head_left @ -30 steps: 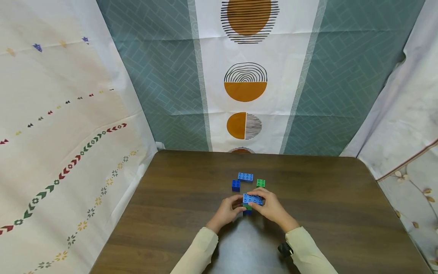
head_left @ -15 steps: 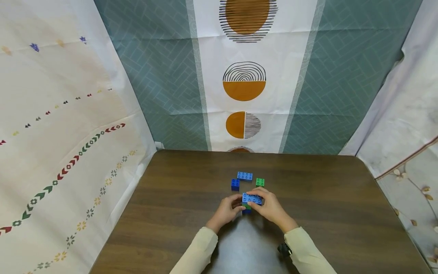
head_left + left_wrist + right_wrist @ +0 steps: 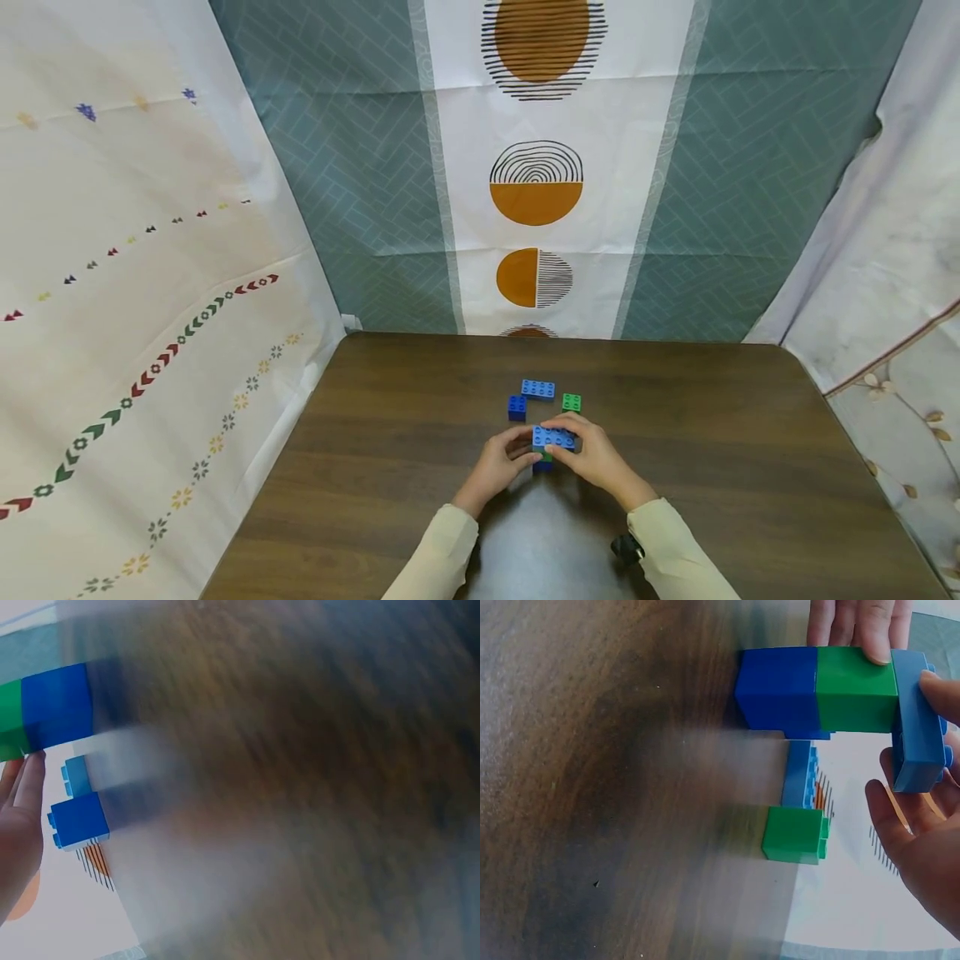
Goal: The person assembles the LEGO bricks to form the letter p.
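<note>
Between the two hands stands a stack of toy building bricks: a dark blue brick (image 3: 778, 688) at the bottom, a green brick (image 3: 856, 690) on it, and a long light blue brick (image 3: 553, 437) on top. The long brick overhangs the green one to the right. My left hand (image 3: 498, 465) pinches the green brick from the left, its thumb in front. With thumb and fingers, my right hand (image 3: 597, 458) grips the long light blue brick at its overhanging side. In the left wrist view only part of the left hand (image 3: 21, 825) shows, beside the stack.
Behind the stack on the brown wooden table (image 3: 375, 467) lie a loose light blue brick (image 3: 537, 389), a dark blue brick (image 3: 517, 407) and a green brick (image 3: 572, 402). Patterned cloths (image 3: 360, 208) hang beyond the table's far edge and at both sides.
The head view shifts very slightly. Both hands keep their hold on the stack, and the bricks stay where they were.
</note>
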Available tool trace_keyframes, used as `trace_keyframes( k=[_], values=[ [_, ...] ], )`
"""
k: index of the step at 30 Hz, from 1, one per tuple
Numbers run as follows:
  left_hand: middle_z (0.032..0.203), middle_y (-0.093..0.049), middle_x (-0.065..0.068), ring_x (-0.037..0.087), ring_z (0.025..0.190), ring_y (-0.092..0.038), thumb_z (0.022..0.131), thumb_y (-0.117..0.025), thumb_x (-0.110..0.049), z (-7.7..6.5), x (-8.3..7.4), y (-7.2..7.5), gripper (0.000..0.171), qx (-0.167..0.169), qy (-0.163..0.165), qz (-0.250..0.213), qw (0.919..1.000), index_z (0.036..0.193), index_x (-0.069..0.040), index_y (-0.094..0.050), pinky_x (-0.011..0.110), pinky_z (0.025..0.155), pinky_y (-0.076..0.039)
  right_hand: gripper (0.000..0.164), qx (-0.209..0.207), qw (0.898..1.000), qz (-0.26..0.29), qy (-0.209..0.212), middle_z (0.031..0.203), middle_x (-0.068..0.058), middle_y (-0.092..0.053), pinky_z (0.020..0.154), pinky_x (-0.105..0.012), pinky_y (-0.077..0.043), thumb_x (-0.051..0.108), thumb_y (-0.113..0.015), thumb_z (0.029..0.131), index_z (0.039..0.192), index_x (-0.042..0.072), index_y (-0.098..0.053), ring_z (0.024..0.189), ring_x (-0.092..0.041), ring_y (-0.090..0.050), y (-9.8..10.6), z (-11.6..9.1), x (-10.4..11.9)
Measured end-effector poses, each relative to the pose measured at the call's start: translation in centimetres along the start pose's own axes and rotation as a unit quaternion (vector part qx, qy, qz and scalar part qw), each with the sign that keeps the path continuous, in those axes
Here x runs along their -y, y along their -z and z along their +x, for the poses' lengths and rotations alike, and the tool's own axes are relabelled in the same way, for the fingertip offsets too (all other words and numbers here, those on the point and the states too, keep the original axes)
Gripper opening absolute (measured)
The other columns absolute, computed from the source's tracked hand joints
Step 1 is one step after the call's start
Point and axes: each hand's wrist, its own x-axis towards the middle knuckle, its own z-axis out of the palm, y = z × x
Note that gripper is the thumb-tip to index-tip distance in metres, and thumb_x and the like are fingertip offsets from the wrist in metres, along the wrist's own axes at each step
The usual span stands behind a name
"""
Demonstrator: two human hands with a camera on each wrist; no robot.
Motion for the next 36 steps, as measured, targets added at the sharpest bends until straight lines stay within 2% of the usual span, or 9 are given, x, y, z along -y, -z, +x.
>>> trace_keyframes(
  k=[4,18,24,31,33,36],
  values=[
    [0.120,-0.062,0.012,0.024,0.114,-0.060,0.088,-0.069,-0.007,0.1,0.0,-0.1,0.040,-0.008,0.002,-0.033,0.9994,0.127,-0.005,-0.061,0.027,0.094,-0.050,0.031,0.003,1.000,0.002,-0.005,0.116,-0.003,-0.061,0.091,-0.043,-0.052,0.017,-0.072,0.087,0.118,0.013,-0.066,0.108,-0.024,-0.058,0.2,-0.1,-0.2],
    [0.120,-0.063,0.015,0.027,0.113,-0.060,0.090,-0.067,-0.009,-0.3,-0.1,-0.2,0.036,-0.013,0.001,-0.025,0.9996,0.125,-0.003,-0.061,0.030,0.093,-0.052,0.032,0.027,1.000,0.014,0.004,0.117,-0.004,-0.062,0.084,-0.035,-0.053,0.023,-0.067,0.092,0.121,0.010,-0.064,0.101,-0.022,-0.060,0.9,-0.1,-0.4],
    [0.118,-0.063,0.019,0.032,0.112,-0.060,0.089,-0.066,-0.002,-0.3,-0.3,-0.2,0.035,-0.018,-0.007,-0.022,0.9996,0.123,0.001,-0.061,0.033,0.092,-0.052,0.030,0.022,0.999,0.021,0.023,0.115,-0.011,-0.063,0.087,-0.046,-0.053,0.018,-0.064,0.094,0.122,0.007,-0.062,0.104,-0.032,-0.061,1.4,0.6,-0.3],
    [0.115,-0.063,0.023,0.036,0.110,-0.060,0.088,-0.065,0.003,-1.2,-3.4,0.2,0.032,-0.018,-0.014,-0.029,0.9993,0.120,0.007,-0.060,0.032,0.092,-0.052,0.032,0.018,0.998,0.051,0.028,0.118,-0.016,-0.062,0.088,-0.056,-0.050,0.012,-0.064,0.093,0.123,0.001,-0.060,0.104,-0.039,-0.058,2.2,1.5,-0.3],
    [0.114,-0.064,0.022,0.036,0.109,-0.060,0.088,-0.066,0.003,-1.1,-3.2,0.1,0.032,-0.022,-0.018,-0.030,0.9991,0.119,0.007,-0.061,0.032,0.091,-0.053,0.033,0.014,0.998,0.052,0.029,0.118,-0.016,-0.061,0.088,-0.056,-0.050,0.011,-0.064,0.094,0.124,0.000,-0.059,0.103,-0.038,-0.059,2.5,1.8,-0.2],
    [0.114,-0.064,0.022,0.035,0.109,-0.061,0.087,-0.066,0.003,-0.6,-2.0,-0.1,0.032,-0.026,-0.016,-0.026,0.9992,0.119,0.007,-0.061,0.032,0.091,-0.053,0.033,0.009,0.998,0.055,0.029,0.118,-0.021,-0.060,0.088,-0.058,-0.048,0.005,-0.062,0.094,0.124,-0.006,-0.056,0.102,-0.040,-0.060,3.0,2.3,0.7]
  ],
)
